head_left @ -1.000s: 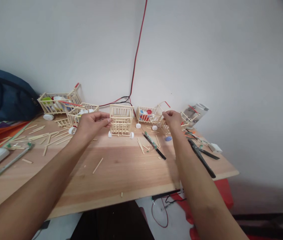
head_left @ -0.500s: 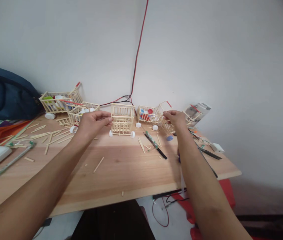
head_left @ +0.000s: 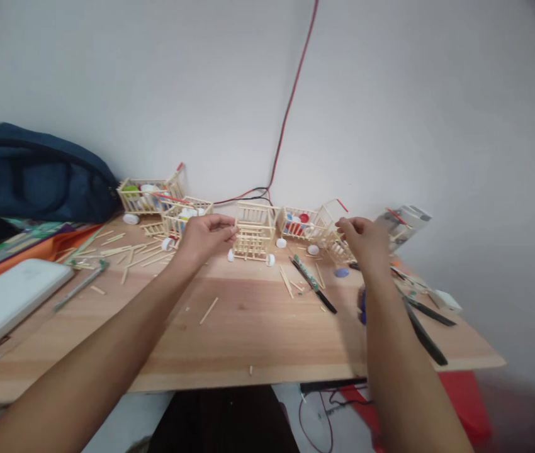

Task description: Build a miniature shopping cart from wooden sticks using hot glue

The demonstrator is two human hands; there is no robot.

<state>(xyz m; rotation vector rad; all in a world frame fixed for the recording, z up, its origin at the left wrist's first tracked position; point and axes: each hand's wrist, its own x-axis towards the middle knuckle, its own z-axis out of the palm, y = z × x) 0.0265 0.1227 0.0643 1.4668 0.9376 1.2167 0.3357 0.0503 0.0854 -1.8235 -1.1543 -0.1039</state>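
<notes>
In the middle of the table stands a small shopping cart [head_left: 255,242] made of thin wooden sticks, with white wheels. My left hand [head_left: 208,239] pinches at its left side, thumb and fingers closed. My right hand [head_left: 364,242] hangs in front of another stick cart [head_left: 338,248] that has a blue wheel [head_left: 342,272]. Its fingertips are pressed together; whether they hold a small piece or touch that cart is not clear. Between the hands sits a third cart [head_left: 296,224] with red, blue and white bottle caps inside.
Two more filled carts stand left, one by the blue bag [head_left: 45,173]. Loose sticks [head_left: 140,251] lie around them, beside a white device [head_left: 17,296]. A black-and-green pen-like tool [head_left: 313,284] and black-handled tools [head_left: 425,333] lie right. A red cable [head_left: 291,94] hangs down the wall.
The view has turned slightly left, so everything sits further right in the picture. Both hands keep nearly the same places relative to the carts.
</notes>
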